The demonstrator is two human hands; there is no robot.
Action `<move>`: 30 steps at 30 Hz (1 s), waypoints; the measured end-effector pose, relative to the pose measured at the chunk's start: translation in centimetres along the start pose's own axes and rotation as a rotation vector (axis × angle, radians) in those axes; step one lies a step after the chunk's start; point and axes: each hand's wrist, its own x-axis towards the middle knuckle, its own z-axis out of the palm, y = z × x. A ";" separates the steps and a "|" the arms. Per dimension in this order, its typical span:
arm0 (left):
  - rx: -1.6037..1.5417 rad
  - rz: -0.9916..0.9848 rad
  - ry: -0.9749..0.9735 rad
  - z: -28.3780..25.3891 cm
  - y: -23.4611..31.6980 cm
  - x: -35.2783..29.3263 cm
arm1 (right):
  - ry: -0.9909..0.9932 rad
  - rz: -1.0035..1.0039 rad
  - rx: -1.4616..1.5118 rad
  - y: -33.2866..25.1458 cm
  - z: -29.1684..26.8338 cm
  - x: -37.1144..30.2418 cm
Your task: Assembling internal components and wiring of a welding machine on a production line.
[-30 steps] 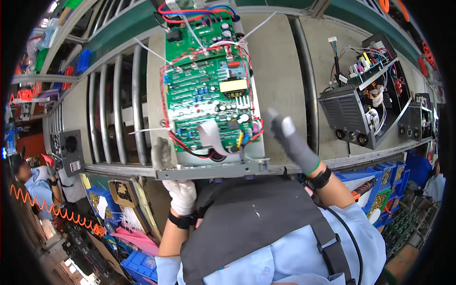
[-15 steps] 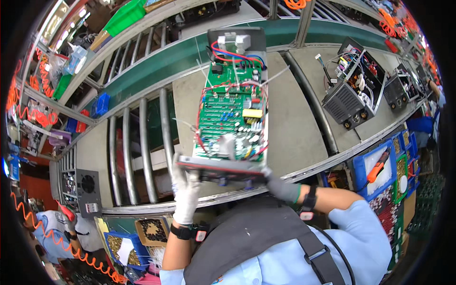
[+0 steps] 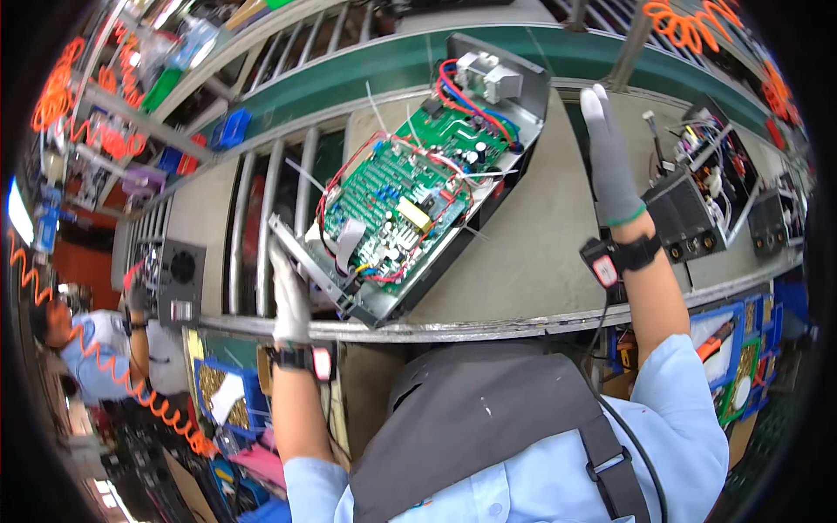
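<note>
An open metal chassis point(image 3: 410, 296) lies aslant on the conveyor bench, its far end pointing right. Inside it sits a green circuit board point(image 3: 375, 196) with red and blue wires, white cable ties and a yellow component. My left hand point(image 3: 289, 301), in a white glove, is at the near left end of the chassis, fingers stretched along the front panel point(image 3: 305, 261) and seemingly touching it. My right hand point(image 3: 610, 161), in a grey glove with pale fingertips, reaches out right of the chassis, apart from it. Its fingers are straight and hold nothing.
Two more open chassis, one nearer point(image 3: 693, 209) and one farther point(image 3: 772, 218), stand on the right of the bench. Metal rollers point(image 3: 268, 227) lie left. A grey unit with a fan point(image 3: 181, 279) stands far left, near a co-worker point(image 3: 96, 349). Parts bins point(image 3: 724, 340) are lower right.
The chassis has turned clockwise, its far end swinging right and its near end left. My right hand has let go of the front panel and moved up and right; my left hand has shifted left.
</note>
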 end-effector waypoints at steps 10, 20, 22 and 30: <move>0.136 -0.035 0.095 4.6 -1.1 -3.9 | -0.569 0.548 0.519 6.4 6.7 13.5; 1.114 -0.311 -1.076 9.7 10.8 -7.3 | -0.316 0.522 0.298 1.3 -14.9 4.1; 0.543 0.232 -0.236 -0.3 11.1 0.5 | -0.092 0.491 0.293 -0.8 -19.3 -1.5; 0.153 0.758 0.069 -6.5 11.5 18.2 | 0.088 0.601 -0.189 -13.0 -11.5 -21.2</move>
